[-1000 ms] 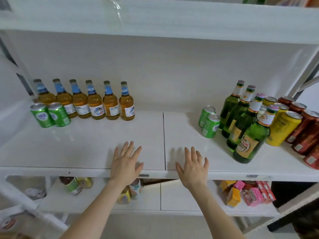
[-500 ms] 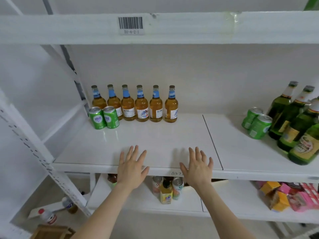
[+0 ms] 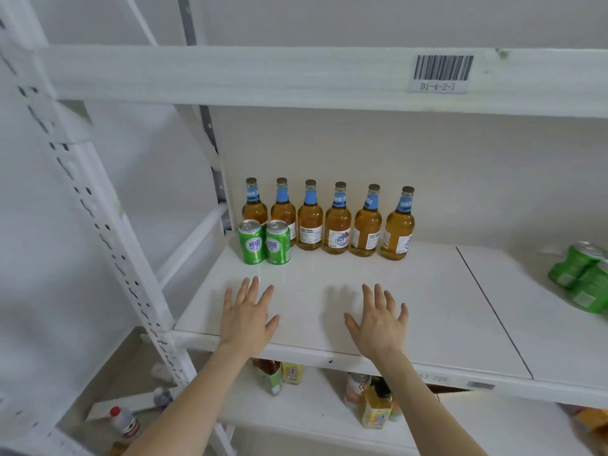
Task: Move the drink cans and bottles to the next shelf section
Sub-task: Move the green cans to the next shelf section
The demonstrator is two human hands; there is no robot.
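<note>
Shelf board (image 3: 411,307) with left hand (image 3: 246,319) and right hand (image 3: 378,324) at its front, fingers spread wide, empty; six amber bottles (image 3: 337,225) along its back, two green cans (image 3: 253,243) back-left; barcode label (image 3: 442,74) above, apparently "D1-4-2-1".

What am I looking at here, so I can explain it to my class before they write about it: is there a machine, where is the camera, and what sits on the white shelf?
There is no machine. A person wears one wide-angle camera on the head. It looks forward and down, so you see their own forearms. The left hand and right hand are spread flat, fingers straight, over the front of the white shelf, holding nothing; whether they touch it is unclear. At the back stand six amber bottles with blue neck labels, upright in a row. In front of the row's left end stand two green cans. At the right edge, on the neighbouring section, more green cans show.
</note>
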